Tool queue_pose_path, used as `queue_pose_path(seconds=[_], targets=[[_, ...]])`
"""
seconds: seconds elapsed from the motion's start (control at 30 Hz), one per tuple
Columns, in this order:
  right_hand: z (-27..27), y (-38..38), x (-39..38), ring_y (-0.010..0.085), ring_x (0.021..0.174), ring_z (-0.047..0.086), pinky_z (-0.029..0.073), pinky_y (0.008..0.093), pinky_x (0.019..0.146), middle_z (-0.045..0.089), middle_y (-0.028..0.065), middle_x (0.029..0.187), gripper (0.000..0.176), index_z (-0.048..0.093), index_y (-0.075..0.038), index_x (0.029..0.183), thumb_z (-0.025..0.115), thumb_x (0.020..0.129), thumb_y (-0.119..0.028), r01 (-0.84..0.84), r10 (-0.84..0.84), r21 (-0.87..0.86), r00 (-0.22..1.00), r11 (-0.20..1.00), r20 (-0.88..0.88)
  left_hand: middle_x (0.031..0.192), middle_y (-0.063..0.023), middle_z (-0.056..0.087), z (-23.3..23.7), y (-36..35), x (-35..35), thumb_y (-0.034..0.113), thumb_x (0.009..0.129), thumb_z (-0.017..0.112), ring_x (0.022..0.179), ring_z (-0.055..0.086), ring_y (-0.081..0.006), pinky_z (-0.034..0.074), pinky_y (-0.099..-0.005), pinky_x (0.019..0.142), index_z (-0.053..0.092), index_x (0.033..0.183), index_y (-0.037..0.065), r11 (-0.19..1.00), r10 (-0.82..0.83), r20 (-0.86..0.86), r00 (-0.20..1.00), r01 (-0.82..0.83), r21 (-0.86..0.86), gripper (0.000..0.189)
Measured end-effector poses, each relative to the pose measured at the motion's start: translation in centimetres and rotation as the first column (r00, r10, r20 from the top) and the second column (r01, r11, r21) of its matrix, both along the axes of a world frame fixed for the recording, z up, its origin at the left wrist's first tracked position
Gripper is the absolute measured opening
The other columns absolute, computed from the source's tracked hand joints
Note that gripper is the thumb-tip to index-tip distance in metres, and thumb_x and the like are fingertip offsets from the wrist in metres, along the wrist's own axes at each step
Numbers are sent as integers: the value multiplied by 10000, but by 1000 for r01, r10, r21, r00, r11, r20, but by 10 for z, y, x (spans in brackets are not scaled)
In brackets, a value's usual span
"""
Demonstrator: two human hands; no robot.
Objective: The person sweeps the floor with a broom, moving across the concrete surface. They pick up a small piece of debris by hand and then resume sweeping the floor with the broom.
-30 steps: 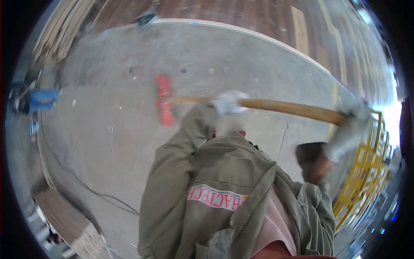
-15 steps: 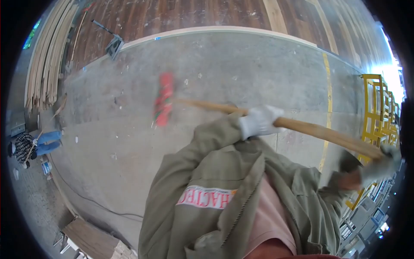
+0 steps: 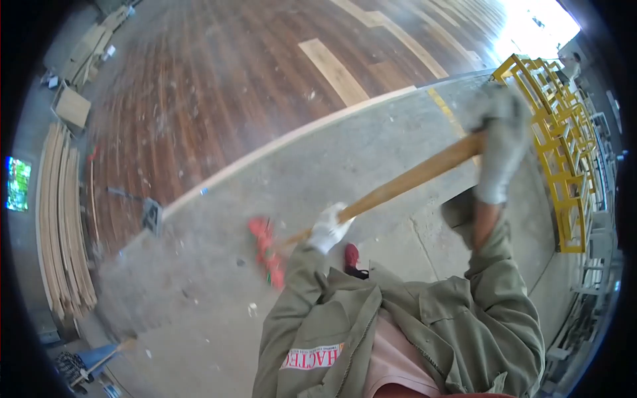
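A long wooden handle (image 3: 411, 179) runs diagonally to a red broom head (image 3: 267, 252), which lies low over the grey concrete floor (image 3: 206, 265) and is slightly blurred. White-gloved, my left hand (image 3: 330, 229) is closed around the lower part of the handle, near the head. My right hand (image 3: 503, 132), also gloved and smeared by motion, wraps the handle's upper end at the upper right. Small light specks of debris lie on the concrete near the head.
Brown plank flooring (image 3: 219, 86) with a pale edge strip lies ahead. Long boards (image 3: 60, 225) and a grey long-handled tool (image 3: 152, 215) are at left. Yellow metal frames (image 3: 554, 146) stand at right. Another person (image 3: 93, 358) is at lower left. A red shoe (image 3: 352, 255) shows below.
The view has turned toward the right. My right hand has risen with the handle's upper end, and the handle now slopes the other way. The red head appears lower in view.
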State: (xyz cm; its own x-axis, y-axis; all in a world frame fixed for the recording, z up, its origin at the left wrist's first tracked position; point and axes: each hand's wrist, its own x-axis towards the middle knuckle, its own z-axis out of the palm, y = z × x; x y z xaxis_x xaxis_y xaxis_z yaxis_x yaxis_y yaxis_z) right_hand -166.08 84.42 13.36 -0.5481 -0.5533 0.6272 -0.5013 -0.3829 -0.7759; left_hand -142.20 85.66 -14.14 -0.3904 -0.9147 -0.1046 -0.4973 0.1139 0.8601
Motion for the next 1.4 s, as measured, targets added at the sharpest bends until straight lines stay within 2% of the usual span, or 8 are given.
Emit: queue_pose_path(seconds=[0.17, 0.33, 0.47, 0.53, 0.67, 0.8, 1.13, 1.4], targets=[[-125, -53, 137, 169, 501, 550, 436, 292, 446, 519, 42, 601, 85, 535, 1, 896, 517, 840, -61, -490, 350, 324, 845, 809, 404, 817, -189, 600, -118, 28, 178, 225, 735, 674, 762, 590, -321, 459, -361, 680, 577, 905, 57, 953, 303, 179, 936, -301, -39, 258], [-191, -41, 266, 128, 519, 552, 473, 294, 489, 538, 44, 625, 102, 508, -20, 926, 511, 877, -110, -713, 526, 417, 699, 564, 485, 724, -154, 605, -120, 58, 304, 201, 680, 704, 710, 602, -269, 462, -375, 654, 592, 862, 35, 902, 326, 369, 870, -403, 153, 271], [-161, -83, 261, 120, 519, 548, 470, 276, 488, 527, 34, 660, 125, 513, -23, 934, 524, 877, -134, -703, 496, 267, 673, 659, 550, 733, -151, 608, -68, 10, 291, 208, 699, 694, 703, 603, -270, 463, -370, 642, 590, 869, 36, 921, 346, 317, 883, -384, 64, 263], [-89, -95, 226, 115, 512, 540, 451, 267, 472, 509, 23, 669, 155, 540, -23, 940, 549, 867, -160, -567, 342, 295, 754, 769, 561, 763, -162, 608, -10, -25, 244, 226, 731, 669, 700, 604, -280, 463, -372, 632, 589, 880, 45, 948, 292, 15, 956, -292, 131, 248], [31, -84, 139, 72, 463, 439, 362, 220, 411, 509, -4, 673, 167, 593, -68, 960, 525, 854, -178, -75, 50, 114, 977, 991, 207, 697, -156, 584, 85, -91, 136, 288, 781, 646, 618, 587, -262, 449, -367, 559, 589, 907, 57, 947, -129, -85, 988, 97, -307, 269], [110, -65, 71, 28, 447, 369, 349, 193, 383, 409, -69, 588, 241, 578, -76, 1071, 467, 906, -212, 292, -288, -128, 957, 948, 48, 813, -197, 599, 157, -140, 28, 277, 780, 621, 770, 591, -359, 462, -416, 636, 548, 943, 62, 893, -413, -149, 899, 367, -259, 280], [80, -203, -4, 43, 464, 390, 390, 198, 450, 444, -14, 594, 221, 568, -35, 1042, 460, 918, -183, 157, -168, -62, 949, 986, -266, 812, -180, 608, 121, -282, -70, 233, 743, 612, 793, 595, -335, 459, -414, 681, 560, 885, 60, 934, -334, -60, 940, 322, -156, 229], [53, -313, 141, 83, 452, 437, 413, 214, 476, 459, 3, 561, 228, 577, 15, 974, 488, 903, -182, -83, 89, 75, 992, 994, -84, 804, -139, 621, 70, -330, 76, 233, 698, 638, 752, 597, -330, 460, -404, 668, 605, 838, 104, 985, 23, -232, 972, -61, -159, 193]])
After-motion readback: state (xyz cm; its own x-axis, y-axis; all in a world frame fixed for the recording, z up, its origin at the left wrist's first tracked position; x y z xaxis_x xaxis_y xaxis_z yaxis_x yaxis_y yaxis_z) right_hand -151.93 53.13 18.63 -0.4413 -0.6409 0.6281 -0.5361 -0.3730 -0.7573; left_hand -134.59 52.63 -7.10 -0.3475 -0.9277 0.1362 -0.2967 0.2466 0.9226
